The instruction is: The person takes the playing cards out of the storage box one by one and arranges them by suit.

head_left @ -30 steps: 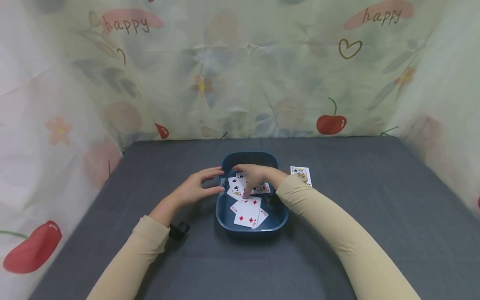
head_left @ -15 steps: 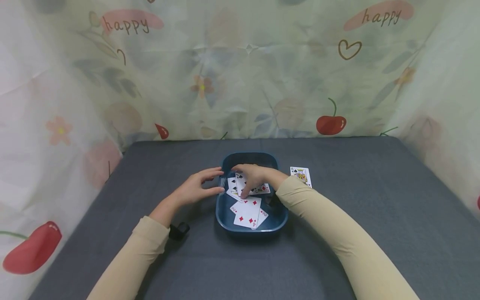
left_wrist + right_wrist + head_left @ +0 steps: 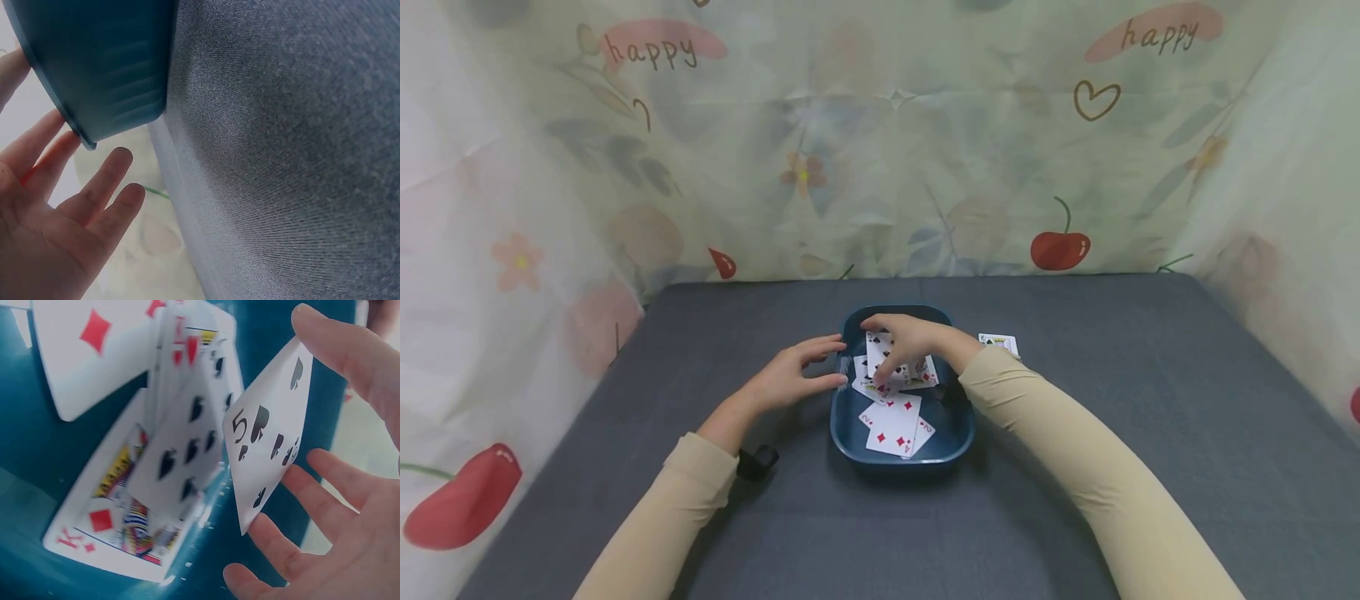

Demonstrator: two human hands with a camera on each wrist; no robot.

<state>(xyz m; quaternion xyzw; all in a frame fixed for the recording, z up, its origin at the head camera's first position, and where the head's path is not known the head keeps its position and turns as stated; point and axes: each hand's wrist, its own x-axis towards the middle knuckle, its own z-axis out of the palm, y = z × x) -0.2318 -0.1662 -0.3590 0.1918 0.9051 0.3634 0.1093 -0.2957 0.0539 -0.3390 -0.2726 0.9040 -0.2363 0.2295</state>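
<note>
My right hand (image 3: 910, 337) is over the blue tray (image 3: 838, 425) and pinches a five of spades (image 3: 269, 431) between thumb and fingers. In the right wrist view the card bows between them. Beneath it lie a blurred spade card (image 3: 187, 450), a king of diamonds (image 3: 94, 531) and a red heart card (image 3: 194, 337). Two diamond cards overlap in the tray's near half, a four of diamonds (image 3: 893, 423) on top. At the tray's left rim is my left hand (image 3: 786, 375), its fingers spread and fairly straight; the left wrist view shows the fingertips right at that rim.
A king of spades (image 3: 997, 342) lies on the dark grey tablecloth (image 3: 880, 533) right of the tray, partly covered by my right sleeve (image 3: 1075, 442). A black strap (image 3: 758, 463) is at my left wrist. A patterned curtain (image 3: 895, 167) rises behind the table.
My right hand has drawn the five of spades up and slightly farther from me, off the cards below. The left hand has stayed at the rim.
</note>
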